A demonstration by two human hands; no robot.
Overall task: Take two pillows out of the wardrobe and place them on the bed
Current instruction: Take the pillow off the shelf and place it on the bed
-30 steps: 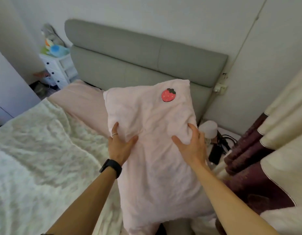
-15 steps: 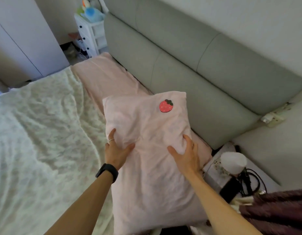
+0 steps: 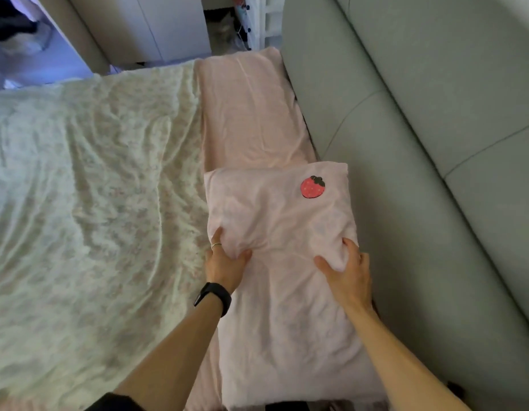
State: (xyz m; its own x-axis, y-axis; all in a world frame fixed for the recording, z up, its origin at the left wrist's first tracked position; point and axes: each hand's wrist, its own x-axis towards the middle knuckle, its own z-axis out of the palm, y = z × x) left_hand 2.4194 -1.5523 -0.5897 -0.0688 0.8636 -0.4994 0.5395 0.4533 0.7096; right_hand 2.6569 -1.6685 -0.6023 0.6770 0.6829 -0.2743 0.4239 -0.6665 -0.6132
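The pillow point(image 3: 287, 315) fills the lower centre-right of the frame. Its long axis runs bottom to top alongside the headboard point(image 3: 420, 143) at right, over the pink sheet point(image 3: 248, 108). The left hand point(image 3: 224, 266) pinches its left edge and the right hand point(image 3: 348, 277) clutches its right edge, both at mid-length and equally near.

Pale pink pillow point(image 3: 287, 277) with red strawberry patch point(image 3: 312, 187); grey-green headboard point(image 3: 420, 143).

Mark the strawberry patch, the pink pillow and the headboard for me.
strawberry patch point(image 3: 312, 187): head view, centre of the red fruit.
pink pillow point(image 3: 287, 307): head view, bare middle of its cover.
headboard point(image 3: 435, 143): head view, grey padded panel.
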